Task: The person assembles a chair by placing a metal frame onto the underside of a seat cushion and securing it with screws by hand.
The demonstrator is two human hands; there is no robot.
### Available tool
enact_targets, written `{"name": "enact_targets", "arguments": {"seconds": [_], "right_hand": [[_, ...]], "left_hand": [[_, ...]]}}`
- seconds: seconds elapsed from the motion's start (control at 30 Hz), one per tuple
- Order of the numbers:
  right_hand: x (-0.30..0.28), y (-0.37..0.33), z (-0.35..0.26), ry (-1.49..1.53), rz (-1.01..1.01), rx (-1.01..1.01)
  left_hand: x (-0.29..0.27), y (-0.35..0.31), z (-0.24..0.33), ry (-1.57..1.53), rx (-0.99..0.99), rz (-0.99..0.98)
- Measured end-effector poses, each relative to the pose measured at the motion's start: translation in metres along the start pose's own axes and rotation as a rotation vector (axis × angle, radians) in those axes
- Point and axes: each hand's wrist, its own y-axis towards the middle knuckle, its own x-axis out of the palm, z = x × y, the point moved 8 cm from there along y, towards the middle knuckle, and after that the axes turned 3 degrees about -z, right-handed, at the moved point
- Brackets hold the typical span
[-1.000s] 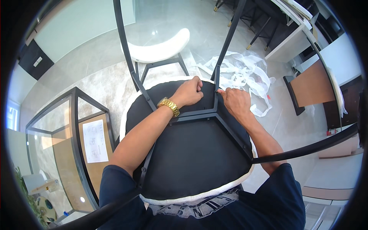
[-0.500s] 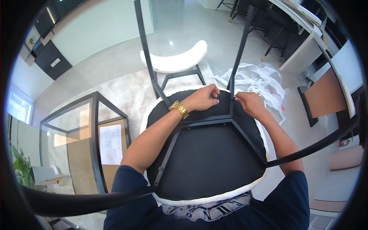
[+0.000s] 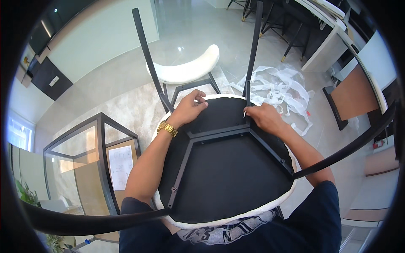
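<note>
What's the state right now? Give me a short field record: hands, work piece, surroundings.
work piece: upturned chair seat, black underside up, black metal frame bolted on, legs pointing up
left hand: left hand resting on the seat's far edge beside a leg; gold watch on the wrist
right hand: right hand at the base of the far right leg, fingers pinching a small silvery tool
floor: white chair backrest, white plastic wrapping
left side: glass-topped table

An upturned round chair seat with black underside and black metal legs [image 3: 223, 177] fills the frame's centre; the left hand [image 3: 188, 110] rests on its far edge, and the right hand [image 3: 262, 118] pinches a small silver tool [image 3: 244, 114].
</note>
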Motion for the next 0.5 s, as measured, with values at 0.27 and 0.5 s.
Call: {"name": "enact_targets", "arguments": {"seconds": [0.27,0.5], "right_hand": [[-0.176,-0.213,0.157,0.733,1.292,0.598],[-0.298,-0.255,-0.120,0.271,1.430,-0.119]], "left_hand": [[-0.020,0.000,-0.001,-0.317,-0.046,0.029],[-0.071,-0.020,-0.017,-0.176,-0.107,0.101]]}}
